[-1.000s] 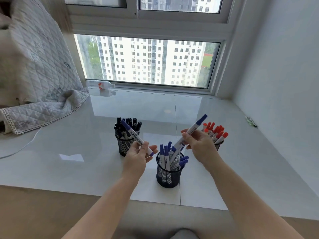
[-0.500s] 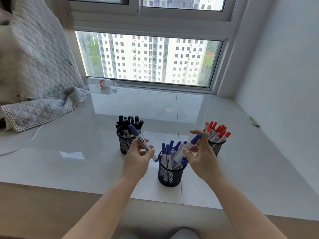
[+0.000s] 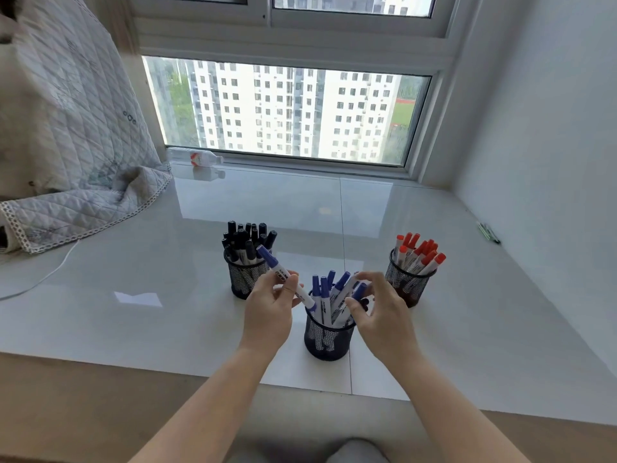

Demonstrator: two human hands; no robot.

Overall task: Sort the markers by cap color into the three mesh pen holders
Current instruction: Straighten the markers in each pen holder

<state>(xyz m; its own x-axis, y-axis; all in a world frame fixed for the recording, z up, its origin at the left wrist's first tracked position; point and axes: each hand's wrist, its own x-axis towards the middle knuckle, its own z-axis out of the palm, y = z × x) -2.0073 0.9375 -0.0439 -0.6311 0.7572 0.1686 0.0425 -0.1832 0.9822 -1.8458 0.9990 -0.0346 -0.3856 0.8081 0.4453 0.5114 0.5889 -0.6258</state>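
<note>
While a quilted blanket (image 3: 76, 198) and a white cable (image 3: 50, 275) lie far left on the bench (image 3: 167, 322), the holder of black-capped markers (image 3: 245, 279) stands left of centre. Just in front of it the left hand (image 3: 267, 312) pinches a blue-capped marker (image 3: 285, 279) between thumb and fingers, cap tilted up and away, its lower end just at the rim of the blue holder (image 3: 329, 339). To seat it well, I judge the hand should swing the barrel more upright, lower its tail into a gap among the blue markers (image 3: 325, 292), then loosen its grip. The right hand (image 3: 380, 312) hovers over that holder's right side, fingers curled among the caps; whether its grip closes on one I cannot tell. Farther right stands the red-capped holder (image 3: 409, 282), well apart.
</note>
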